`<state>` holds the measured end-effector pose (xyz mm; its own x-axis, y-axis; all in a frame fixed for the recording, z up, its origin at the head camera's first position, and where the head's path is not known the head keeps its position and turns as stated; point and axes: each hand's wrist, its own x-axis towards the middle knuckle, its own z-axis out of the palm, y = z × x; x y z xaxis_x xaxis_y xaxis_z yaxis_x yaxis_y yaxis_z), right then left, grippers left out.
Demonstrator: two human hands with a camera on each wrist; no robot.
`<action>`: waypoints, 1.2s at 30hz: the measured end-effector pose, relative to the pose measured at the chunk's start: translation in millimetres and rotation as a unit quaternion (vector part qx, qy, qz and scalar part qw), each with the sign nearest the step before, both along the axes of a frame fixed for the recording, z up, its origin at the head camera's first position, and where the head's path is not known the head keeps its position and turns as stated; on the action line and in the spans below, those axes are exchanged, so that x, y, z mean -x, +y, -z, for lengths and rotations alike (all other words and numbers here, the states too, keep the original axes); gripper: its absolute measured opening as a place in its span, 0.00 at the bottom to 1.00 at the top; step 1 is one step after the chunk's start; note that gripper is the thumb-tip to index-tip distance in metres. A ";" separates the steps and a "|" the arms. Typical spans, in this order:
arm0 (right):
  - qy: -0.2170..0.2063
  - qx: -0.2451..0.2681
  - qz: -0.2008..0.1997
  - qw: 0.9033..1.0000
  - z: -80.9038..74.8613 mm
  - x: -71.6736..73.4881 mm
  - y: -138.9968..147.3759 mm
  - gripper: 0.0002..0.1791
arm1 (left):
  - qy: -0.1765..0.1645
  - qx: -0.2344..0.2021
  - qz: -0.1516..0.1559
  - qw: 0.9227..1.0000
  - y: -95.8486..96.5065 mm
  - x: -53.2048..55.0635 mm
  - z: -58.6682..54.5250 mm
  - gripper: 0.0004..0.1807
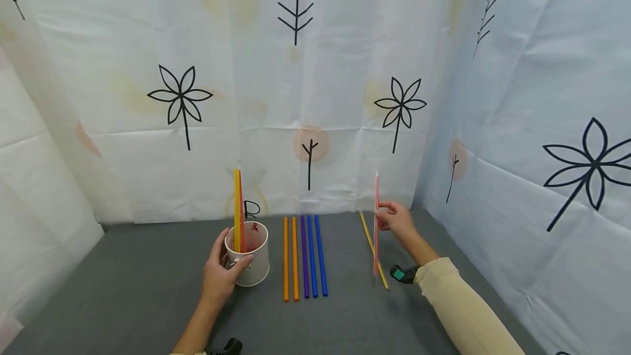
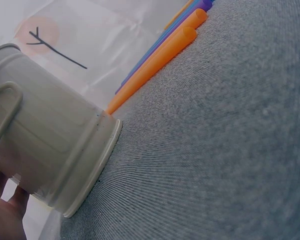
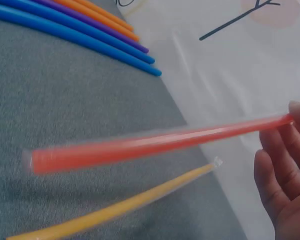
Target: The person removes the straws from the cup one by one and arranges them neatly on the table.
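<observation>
My left hand (image 1: 217, 281) grips a white mug (image 1: 258, 270) standing on the grey table, fingers curled round its left side and thumb near the handle. A yellow straw (image 1: 237, 196) and a red straw (image 1: 241, 210) stand upright in it. With thumb and fingertips, my right hand (image 1: 398, 222) pinches the far end of another red straw (image 3: 140, 146) in a clear wrapper, raised above the table. Below that one lies a wrapped yellow straw (image 3: 120, 209). In the left wrist view the mug's handle (image 2: 12, 112) shows, while its contents are hidden.
Between the hands, straws lie side by side: two orange straws (image 1: 286, 259), a purple straw (image 1: 304, 259) and two blue straws (image 1: 312, 259). A patterned white curtain (image 1: 335, 97) rises behind the grey table (image 1: 148, 289) and along both sides.
</observation>
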<state>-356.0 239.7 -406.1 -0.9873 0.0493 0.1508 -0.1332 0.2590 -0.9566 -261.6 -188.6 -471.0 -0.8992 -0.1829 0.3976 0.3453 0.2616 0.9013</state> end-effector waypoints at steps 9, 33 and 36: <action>-0.045 -0.048 0.018 0.998 12.2 -3.7 10.2 0.20 | 0.000 0.007 -0.001 1.000 0.0 0.6 0.3 0.47; -0.068 -0.167 0.026 0.983 54.1 -3.1 20.6 0.15 | 0.007 0.002 -0.001 1.000 -0.9 1.6 1.1 0.47; -0.058 -0.180 0.025 0.982 57.0 -3.7 20.8 0.15 | 0.007 0.002 0.000 1.000 -1.5 2.0 0.9 0.47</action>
<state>-352.3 260.6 -463.1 -0.9967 0.0617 0.0531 -0.0069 0.5862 -0.8101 -263.6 -190.1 -472.0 -0.8933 -0.1810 0.4115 0.3588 0.2645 0.8952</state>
